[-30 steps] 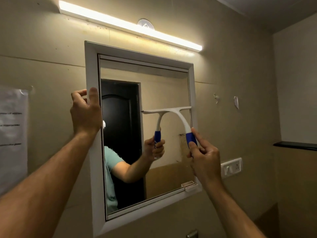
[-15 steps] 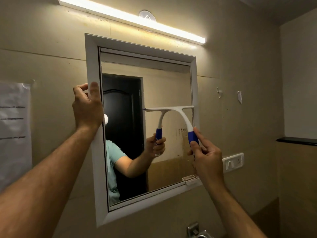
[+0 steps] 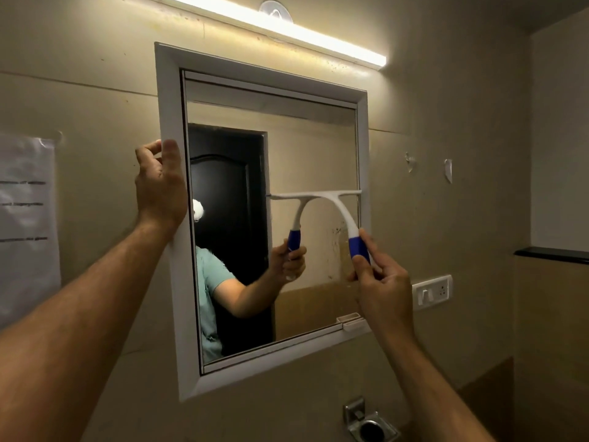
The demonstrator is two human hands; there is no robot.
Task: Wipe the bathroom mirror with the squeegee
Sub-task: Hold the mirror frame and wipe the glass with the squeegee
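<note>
Squeegee (image 3: 342,215) pinched by right hand (image 3: 382,282), blade against mirror (image 3: 312,148); left hand (image 3: 159,183) gripping frame (image 3: 165,100).

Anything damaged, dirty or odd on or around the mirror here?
Yes: dark specks and smudges mark the mirror glass near the squeegee handle, and torn tape remnants cling to the wall to the right.

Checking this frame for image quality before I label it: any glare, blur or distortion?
Head view: the tube light blows out to white glare; wide-angle bending bows the mirror frame; the notice text is blurred; squeegee and hands stay fairly sharp.
</note>
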